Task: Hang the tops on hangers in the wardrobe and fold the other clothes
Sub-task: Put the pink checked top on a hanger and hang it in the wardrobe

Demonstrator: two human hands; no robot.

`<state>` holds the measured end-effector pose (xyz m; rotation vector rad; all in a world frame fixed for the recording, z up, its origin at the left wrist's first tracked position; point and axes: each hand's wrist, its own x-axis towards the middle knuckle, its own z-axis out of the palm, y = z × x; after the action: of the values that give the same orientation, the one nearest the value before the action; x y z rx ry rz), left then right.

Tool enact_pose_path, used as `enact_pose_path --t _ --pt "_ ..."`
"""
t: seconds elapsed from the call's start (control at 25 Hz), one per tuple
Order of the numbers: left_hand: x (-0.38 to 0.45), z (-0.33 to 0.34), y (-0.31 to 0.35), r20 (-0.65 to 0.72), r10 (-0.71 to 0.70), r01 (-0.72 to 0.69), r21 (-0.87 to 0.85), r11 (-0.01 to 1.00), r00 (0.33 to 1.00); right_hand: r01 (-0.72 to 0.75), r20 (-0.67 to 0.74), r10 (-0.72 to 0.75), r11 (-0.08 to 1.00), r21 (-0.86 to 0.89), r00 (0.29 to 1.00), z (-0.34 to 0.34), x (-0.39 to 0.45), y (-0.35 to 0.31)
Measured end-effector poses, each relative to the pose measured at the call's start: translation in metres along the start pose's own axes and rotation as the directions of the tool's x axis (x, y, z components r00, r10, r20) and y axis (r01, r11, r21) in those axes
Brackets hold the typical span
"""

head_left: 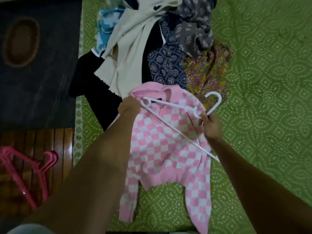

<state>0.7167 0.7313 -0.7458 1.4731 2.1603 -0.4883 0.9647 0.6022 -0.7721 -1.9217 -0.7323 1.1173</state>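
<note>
A pink and white checkered top [162, 149] lies spread out on the green bedsheet [261, 81], collar away from me. My left hand [129, 106] grips the top at its collar and left shoulder. A white plastic hanger [170, 114] lies across the chest of the top, its hook pointing up to the right. My right hand [211, 127] pinches the hanger just below the hook. One end of the hanger sits by the collar beside my left hand; the other end reaches past the top's right side.
A pile of clothes lies beyond the top: a cream garment [131, 48], a black one [94, 85], a navy patterned one [167, 65], a grey printed one [194, 27], a yellow batik one [207, 73]. Pink hangers [27, 173] lie on the wooden floor at left, near a dark mat [37, 65].
</note>
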Motion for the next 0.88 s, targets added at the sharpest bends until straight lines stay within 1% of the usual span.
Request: enact_pose_path --t 0.08,0.12,0.24,0.32,0.36,0.4,0.48,0.52,0.56,0.6,0.64,0.68,0.72,0.8,0.84,0.88 --pt "-0.016 -0.013 -0.009 -0.014 0.137 -0.135 0.112 0.985 0.990 0.065 0.038 -0.062 0.992 -0.107 0.997 0.005 -0.001 -0.020" --pt "-0.026 -0.020 -0.015 -0.037 0.191 -0.185 0.123 0.975 0.981 0.103 0.080 -0.091 0.982 -0.157 0.993 0.007 -0.002 -0.034" --pt "-0.057 -0.047 -0.033 -0.136 0.258 -0.247 0.087 0.965 0.957 0.215 0.257 -0.124 0.907 -0.362 0.958 0.021 -0.008 -0.073" --pt "-0.087 -0.063 -0.032 -0.143 0.307 -0.299 0.074 0.951 0.941 0.308 0.366 -0.148 0.849 -0.430 0.919 0.036 -0.018 -0.099" --pt "-0.106 -0.070 -0.026 -0.117 0.339 -0.335 0.052 0.941 0.934 0.334 0.389 -0.161 0.836 -0.434 0.907 0.044 -0.025 -0.110" --pt "-0.124 -0.073 -0.018 -0.072 0.372 -0.372 0.018 0.928 0.925 0.331 0.390 -0.156 0.838 -0.434 0.907 0.050 -0.031 -0.119" --pt "-0.153 -0.078 -0.011 0.024 0.444 -0.442 -0.062 0.895 0.896 0.283 0.395 -0.113 0.871 -0.402 0.911 0.056 -0.043 -0.130" --pt "-0.160 -0.083 -0.015 0.030 0.480 -0.476 -0.085 0.875 0.877 0.264 0.416 -0.099 0.893 -0.364 0.904 0.054 -0.050 -0.134" --pt "-0.160 -0.089 -0.022 -0.011 0.527 -0.527 -0.062 0.848 0.850 0.254 0.438 -0.095 0.913 -0.319 0.894 0.049 -0.055 -0.137" --pt "-0.156 -0.096 -0.032 -0.083 0.581 -0.583 -0.006 0.812 0.810 0.244 0.459 -0.101 0.933 -0.263 0.883 0.043 -0.056 -0.140" --pt "-0.148 -0.102 -0.045 -0.139 0.609 -0.611 0.036 0.791 0.781 0.229 0.468 -0.108 0.950 -0.210 0.877 0.034 -0.059 -0.146" --pt "-0.141 -0.107 -0.054 -0.148 0.622 -0.621 0.061 0.782 0.769 0.208 0.475 -0.114 0.966 -0.151 0.872 0.025 -0.058 -0.149" --pt "-0.138 -0.112 -0.059 -0.091 0.632 -0.630 0.061 0.775 0.769 0.201 0.472 -0.126 0.973 -0.110 0.872 0.016 -0.060 -0.157" --pt "-0.144 -0.117 -0.055 0.086 0.656 -0.660 0.020 0.751 0.749 0.211 0.481 -0.156 0.975 -0.064 0.863 0.004 -0.063 -0.166" --pt "-0.152 -0.116 -0.049 0.117 0.667 -0.671 -0.004 0.741 0.736 0.258 0.464 -0.192 0.962 -0.083 0.865 0.001 -0.065 -0.167" --pt "-0.163 -0.115 -0.042 0.086 0.678 -0.678 -0.032 0.734 0.730 0.333 0.406 -0.247 0.930 -0.155 0.880 -0.003 -0.074 -0.169"
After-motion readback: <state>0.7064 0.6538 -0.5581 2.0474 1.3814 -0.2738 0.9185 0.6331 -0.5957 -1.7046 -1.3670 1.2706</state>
